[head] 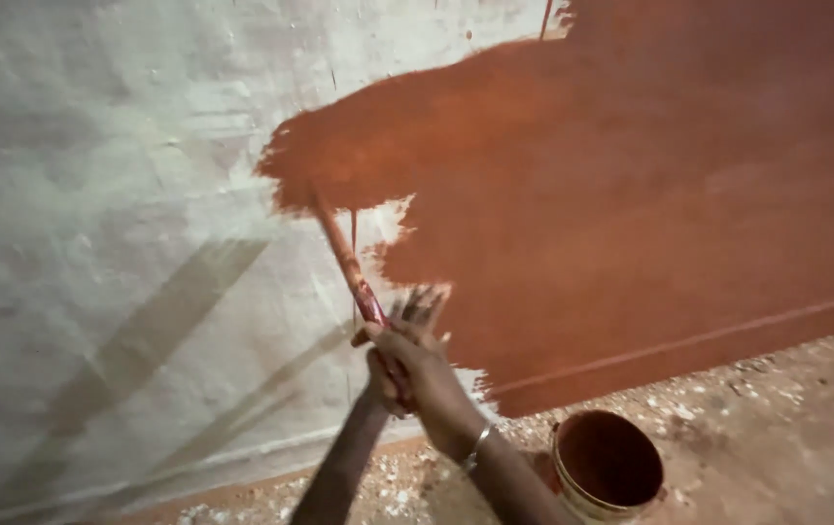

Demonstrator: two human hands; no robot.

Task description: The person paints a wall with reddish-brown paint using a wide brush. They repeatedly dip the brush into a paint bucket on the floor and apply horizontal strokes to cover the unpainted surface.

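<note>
Low at the right, a round bucket (608, 465) with a pale rim is seen standing on the floor (786, 428), its inside coated reddish brown; no label can be made out on it; it is placed just beside the foot of the wall (96, 194). A long-handled brush (344, 258) is held up against the wall, its head lost in the wet edge of the brown paint (631, 175); the handle is smeared with the same colour. The right hand (422, 374), with a thin bangle (476, 447) at the wrist, is closed around the lower end of the handle; the left hand (386, 374) is largely hidden behind it, and its grip cannot be told. The painted area is bounded by a ragged edge running down the middle; the left part of the wall is bare, pale and streaked, with open room around the brush. The floor is strewn with pale chips and dust; the bucket stands close to the right forearm.
</note>
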